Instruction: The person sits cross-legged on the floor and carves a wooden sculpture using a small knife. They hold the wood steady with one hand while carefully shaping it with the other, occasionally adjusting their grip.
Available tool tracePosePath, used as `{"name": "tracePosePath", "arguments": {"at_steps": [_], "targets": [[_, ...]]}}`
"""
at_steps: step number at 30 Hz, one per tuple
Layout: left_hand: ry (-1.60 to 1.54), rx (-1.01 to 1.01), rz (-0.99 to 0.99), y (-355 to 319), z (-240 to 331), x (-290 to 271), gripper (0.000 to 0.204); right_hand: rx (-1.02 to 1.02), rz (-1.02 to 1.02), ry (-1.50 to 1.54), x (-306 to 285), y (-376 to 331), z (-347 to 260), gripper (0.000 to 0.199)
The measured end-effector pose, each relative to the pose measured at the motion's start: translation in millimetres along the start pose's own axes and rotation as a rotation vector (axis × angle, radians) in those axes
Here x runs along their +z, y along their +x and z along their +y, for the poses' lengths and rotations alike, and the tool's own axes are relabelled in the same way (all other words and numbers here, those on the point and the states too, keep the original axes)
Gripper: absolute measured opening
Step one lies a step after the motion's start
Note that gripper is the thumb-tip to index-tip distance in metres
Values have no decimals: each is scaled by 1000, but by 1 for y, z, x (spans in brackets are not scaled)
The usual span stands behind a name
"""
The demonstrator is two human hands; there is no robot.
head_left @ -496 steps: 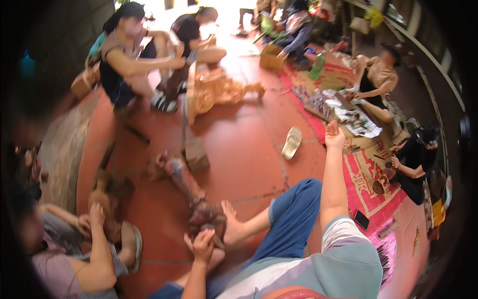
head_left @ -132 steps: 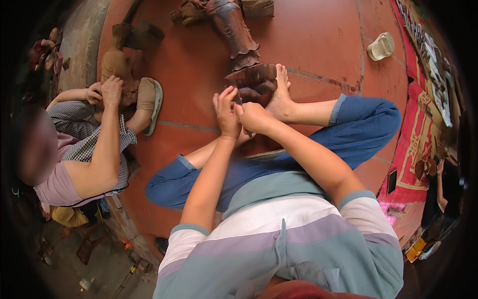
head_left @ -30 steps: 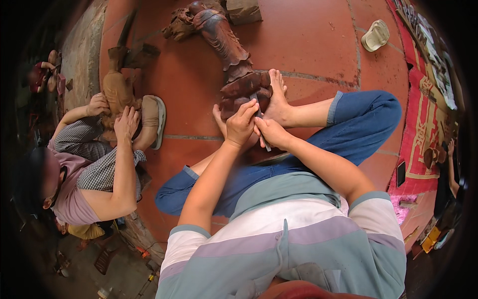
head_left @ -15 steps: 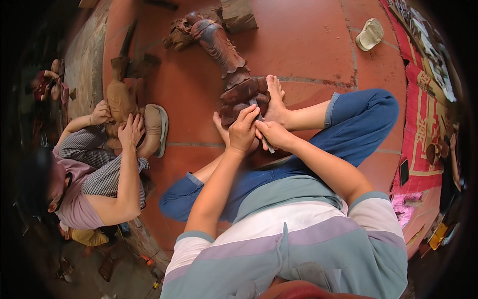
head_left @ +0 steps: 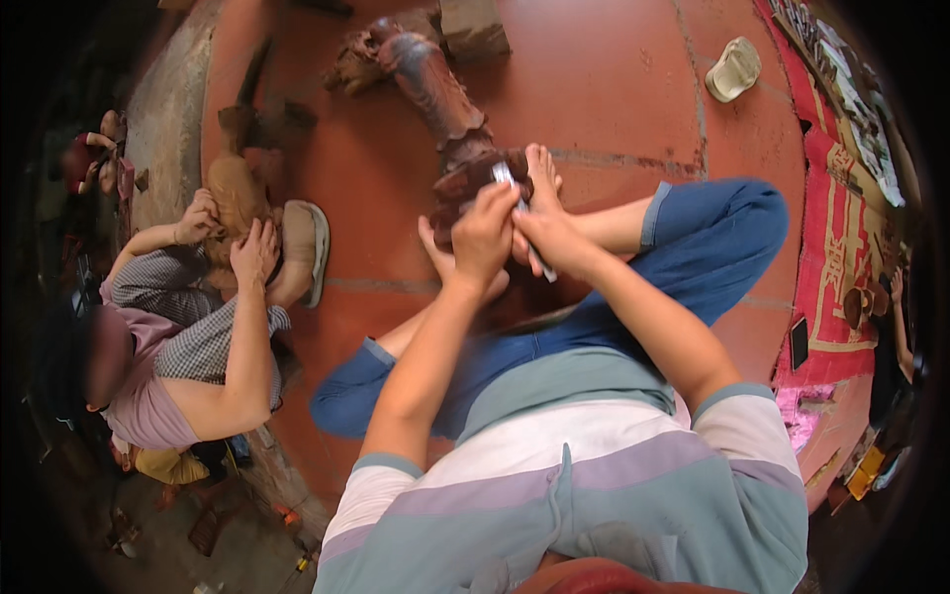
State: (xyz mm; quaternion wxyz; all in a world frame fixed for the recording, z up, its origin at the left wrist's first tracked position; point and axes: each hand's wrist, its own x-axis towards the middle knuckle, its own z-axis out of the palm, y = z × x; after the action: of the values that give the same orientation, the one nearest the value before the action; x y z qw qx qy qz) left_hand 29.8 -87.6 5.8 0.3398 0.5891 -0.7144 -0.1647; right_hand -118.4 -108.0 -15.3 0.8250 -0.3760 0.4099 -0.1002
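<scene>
A dark reddish-brown carved wooden statue (head_left: pixel 427 87) lies on the tiled floor with its base toward me, between my bare feet. Both my hands are on a flat metal chisel (head_left: pixel 504 174), whose bright end reaches over the carved base. My left hand (head_left: pixel 483 236) is closed round the chisel near that end. Closer to my body, my right hand (head_left: pixel 554 243) grips its rear part, and the grey tail sticks out below the fingers. The hands hide the chisel's middle and part of the base. Whether the blade touches the wood I cannot tell.
To my left a seated person holds a lighter brown wooden carving (head_left: pixel 235 183) with both hands. A wood block (head_left: pixel 473 30) lies beyond the statue. Off to the right are a pale sandal (head_left: pixel 733 69), a red patterned mat (head_left: pixel 833 238) and a dark phone (head_left: pixel 800 343).
The chisel's front end has moved slightly away from me over the base and now catches the light. My hands have shifted a little with it, still gripping.
</scene>
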Motion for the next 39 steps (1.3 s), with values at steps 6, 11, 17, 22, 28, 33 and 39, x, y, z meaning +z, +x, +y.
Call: {"name": "tracePosePath", "arguments": {"at_steps": [6,11,17,22,28,33,39], "targets": [[35,-31,-25,-3,-9,10,32,-7,52,-6,0,15,17,50],[64,23,-48,-15,-5,0,31,94,34,-3,11,-9,3,50],[20,6,3,14,-4,0,28,-8,49,139,6,3,-15,49],[-44,-106,-71,-24,-6,-2,28,129,19,73,21,-13,-1,49],[-79,-154,-16,-14,7,-22,12,-20,127,199,-10,-42,-23,33],[-5,-38,16,-18,13,-16,12,-528,132,-137,12,-48,-18,46],[-70,129,115,26,-9,-6,17,-785,529,-715,23,-31,-37,50]]}}
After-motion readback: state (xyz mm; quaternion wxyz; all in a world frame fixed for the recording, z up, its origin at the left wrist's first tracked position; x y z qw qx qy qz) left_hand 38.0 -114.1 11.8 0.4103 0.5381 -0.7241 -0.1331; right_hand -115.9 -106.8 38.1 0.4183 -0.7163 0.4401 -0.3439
